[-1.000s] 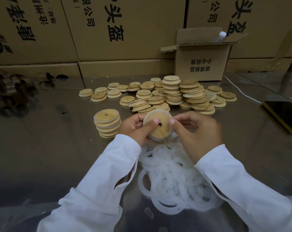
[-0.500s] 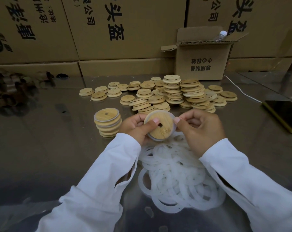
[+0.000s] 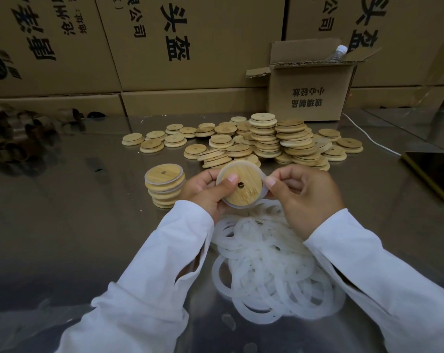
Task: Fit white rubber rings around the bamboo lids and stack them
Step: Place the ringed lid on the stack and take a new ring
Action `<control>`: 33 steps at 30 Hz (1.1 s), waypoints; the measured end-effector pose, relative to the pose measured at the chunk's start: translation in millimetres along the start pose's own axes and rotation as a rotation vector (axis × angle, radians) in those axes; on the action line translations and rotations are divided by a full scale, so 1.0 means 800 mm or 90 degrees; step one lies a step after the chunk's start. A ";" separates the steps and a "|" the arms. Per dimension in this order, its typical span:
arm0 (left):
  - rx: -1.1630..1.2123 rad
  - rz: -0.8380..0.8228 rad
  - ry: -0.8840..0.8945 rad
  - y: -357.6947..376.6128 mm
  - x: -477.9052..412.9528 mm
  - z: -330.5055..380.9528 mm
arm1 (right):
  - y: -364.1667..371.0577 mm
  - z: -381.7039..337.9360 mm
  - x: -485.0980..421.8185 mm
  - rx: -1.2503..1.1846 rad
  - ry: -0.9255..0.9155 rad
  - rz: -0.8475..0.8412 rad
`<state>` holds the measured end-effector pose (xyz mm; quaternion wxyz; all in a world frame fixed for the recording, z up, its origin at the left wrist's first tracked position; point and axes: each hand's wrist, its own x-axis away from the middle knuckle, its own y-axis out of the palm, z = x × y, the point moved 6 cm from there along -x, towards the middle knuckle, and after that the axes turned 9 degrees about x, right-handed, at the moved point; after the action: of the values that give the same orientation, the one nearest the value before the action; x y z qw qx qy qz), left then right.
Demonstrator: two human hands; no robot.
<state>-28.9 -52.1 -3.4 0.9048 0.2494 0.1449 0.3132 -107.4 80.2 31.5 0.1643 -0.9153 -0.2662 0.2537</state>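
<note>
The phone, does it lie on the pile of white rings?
No, the phone lies on the table, apart from the white rings.

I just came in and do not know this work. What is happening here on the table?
A person is fitting a white ring onto a bamboo lid. The left hand grips the lid, thumb on its face; the right hand pinches the ring at the lid's right edge. A heap of loose rings lies below the hands. A short stack of ringed lids stands to the left, and many bare lids lie piled behind.
</note>
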 end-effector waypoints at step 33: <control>-0.170 -0.023 0.139 0.005 0.007 0.011 | 0.005 0.016 0.005 -0.071 0.169 -0.065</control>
<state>-23.2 -48.8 5.5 0.9143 0.0892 0.2039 0.3384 -110.3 81.5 17.9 0.1599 -0.9337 -0.3022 0.1066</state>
